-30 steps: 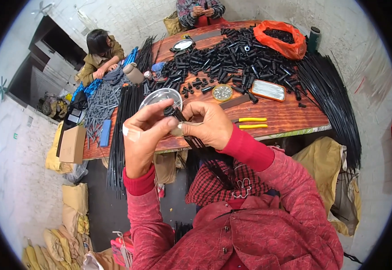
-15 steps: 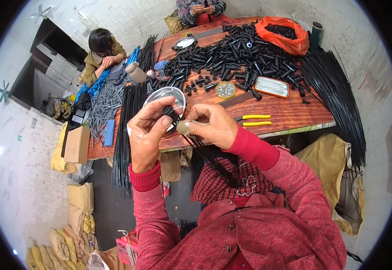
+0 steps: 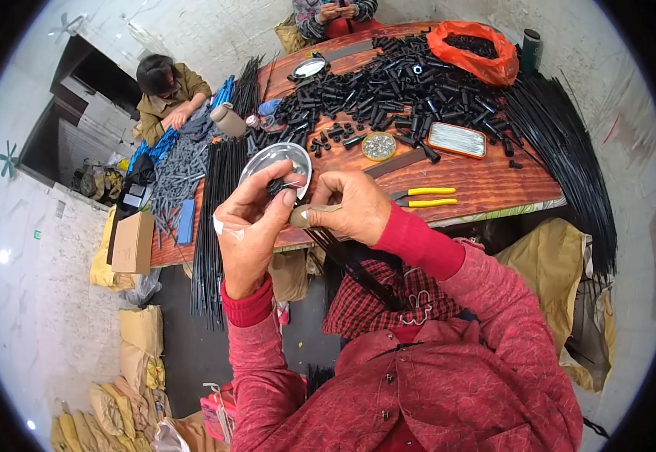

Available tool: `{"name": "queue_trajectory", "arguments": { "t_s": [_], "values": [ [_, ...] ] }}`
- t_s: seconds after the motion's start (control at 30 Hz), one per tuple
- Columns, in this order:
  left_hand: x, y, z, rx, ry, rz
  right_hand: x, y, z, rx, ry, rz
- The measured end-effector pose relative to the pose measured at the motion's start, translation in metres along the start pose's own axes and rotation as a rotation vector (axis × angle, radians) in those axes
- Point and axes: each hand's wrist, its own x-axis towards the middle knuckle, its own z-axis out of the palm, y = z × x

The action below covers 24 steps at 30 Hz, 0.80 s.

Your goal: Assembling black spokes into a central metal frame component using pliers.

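Note:
My left hand is closed, its thumb and fingers pinching a small black fitting, partly covered by the fingers. A thin bright wire or pin seems to stick out beside it. My right hand is closed too, its wrapped thumb pressed near the left thumb tip. Below these fingertips runs a bundle of thin black rods, slanting down to my lap. Where the rods meet the fitting is hidden by my fingers. Just behind my left fingers is a clear plastic bowl.
On the wooden table lie yellow-handled pliers, a round tin of small metal bits, a rectangular tin of pins and heaped black tubes. Long black rods hang over the right edge. A co-worker sits far left.
My right thumb has slid slightly left, closer to the left thumb. The black fitting is now more covered by my left fingers. The co-worker at left has shifted the head.

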Motion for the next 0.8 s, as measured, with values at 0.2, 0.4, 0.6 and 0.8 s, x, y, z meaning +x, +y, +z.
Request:
{"name": "queue_trajectory", "arguments": {
  "t_s": [0.2, 0.4, 0.6, 0.8],
  "values": [
    [0.002, -0.006, 0.007, 0.065, 0.02, 0.099, 0.002, 0.0, -0.001, 0.029, -0.011, 0.093],
    [0.002, -0.011, -0.002, -0.078, -0.094, 0.073, -0.007, -0.003, -0.016, 0.15, 0.085, -0.191],
    [0.004, -0.006, 0.008, -0.15, -0.108, 0.068, -0.016, -0.042, -0.028, -0.186, 0.09, -0.39],
    [0.008, -0.009, 0.018, -0.111, -0.066, 0.136, -0.018, -0.042, -0.029, -0.319, 0.169, -0.508]
  ]
}}
